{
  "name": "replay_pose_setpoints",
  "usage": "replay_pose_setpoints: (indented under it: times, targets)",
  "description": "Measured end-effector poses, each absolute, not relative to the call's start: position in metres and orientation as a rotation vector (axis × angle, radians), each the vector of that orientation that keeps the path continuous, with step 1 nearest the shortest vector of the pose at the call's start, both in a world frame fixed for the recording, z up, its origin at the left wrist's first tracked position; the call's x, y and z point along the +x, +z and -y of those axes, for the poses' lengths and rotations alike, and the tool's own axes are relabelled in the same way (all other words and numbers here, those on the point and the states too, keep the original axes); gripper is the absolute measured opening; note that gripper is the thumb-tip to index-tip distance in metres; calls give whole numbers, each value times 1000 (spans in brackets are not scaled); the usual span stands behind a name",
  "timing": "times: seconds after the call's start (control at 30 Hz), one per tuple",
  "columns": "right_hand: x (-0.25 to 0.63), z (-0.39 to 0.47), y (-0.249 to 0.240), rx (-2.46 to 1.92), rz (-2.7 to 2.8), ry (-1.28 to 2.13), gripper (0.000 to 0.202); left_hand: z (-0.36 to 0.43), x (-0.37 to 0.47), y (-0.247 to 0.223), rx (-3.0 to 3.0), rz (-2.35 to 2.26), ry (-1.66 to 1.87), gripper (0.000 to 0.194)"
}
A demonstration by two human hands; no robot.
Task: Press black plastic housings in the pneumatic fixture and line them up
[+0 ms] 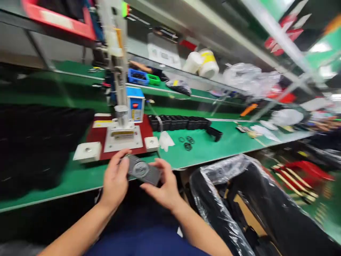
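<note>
Between both hands, just over the front edge of the bench, is a dark grey rectangular plastic housing (144, 170) with a round ring on its upper face. My left hand (116, 177) is closed on its left end, thumb on top. My right hand (164, 183) grips its right end between thumb and fingers. Right behind it stands a bench press (122, 122) on a dark red base (106, 152), with a white button box (87, 152) on the left and a second white button box (151, 144) on the right.
A row of black housings (178, 122) lines the green bench (202, 153), with several black rings (188, 146) and a single black bracket (214, 133) nearby. Many dark pieces (37, 149) cover the left side. A plastic-lined black bin (213, 192) stands at right front.
</note>
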State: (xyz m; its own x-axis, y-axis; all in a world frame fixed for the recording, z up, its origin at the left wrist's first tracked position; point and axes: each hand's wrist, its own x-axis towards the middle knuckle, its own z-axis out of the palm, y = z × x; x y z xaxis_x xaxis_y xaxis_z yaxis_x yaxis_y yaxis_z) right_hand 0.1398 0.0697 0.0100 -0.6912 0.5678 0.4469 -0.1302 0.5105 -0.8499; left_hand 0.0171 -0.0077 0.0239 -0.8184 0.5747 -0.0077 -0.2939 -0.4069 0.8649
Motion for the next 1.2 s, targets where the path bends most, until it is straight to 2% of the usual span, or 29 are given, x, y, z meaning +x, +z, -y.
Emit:
replay_pose_setpoints:
  times: [0.13, 0.37, 0.57, 0.67, 0.73, 0.83, 0.9, 1.0, 1.2]
  targets:
    - [133, -90, 15, -395, 1914, 1419, 72, 31, 10, 22, 301, -1203, 2223, 43]
    - [116, -85, 21, -321, 1966, 1270, 73, 40, 5, 15, 222, -1132, 2069, 41]
    - [104, -81, 36, -331, 2020, 1178, 67, 30, 18, -9, -9, -831, 1879, 24]
    - [103, -84, 38, -276, 2152, 1157, 56, 27, 21, -17, -121, -687, 1767, 16]
    - [103, -89, 36, -260, 2181, 1187, 47, 29, 22, -18, -69, -658, 1640, 26]
    - [102, -100, 32, -370, 2104, 1236, 40, 37, 19, -13, 145, -654, 1466, 58]
    - [102, -107, 30, -473, 2061, 1242, 37, 43, 17, -7, 281, -671, 1410, 71]
    - [102, -114, 28, -579, 2109, 1176, 32, 48, 15, 4, 334, -680, 1349, 71]
    - [100, -119, 18, -703, 2232, 1044, 44, 42, 15, 24, 148, -567, 1286, 75]
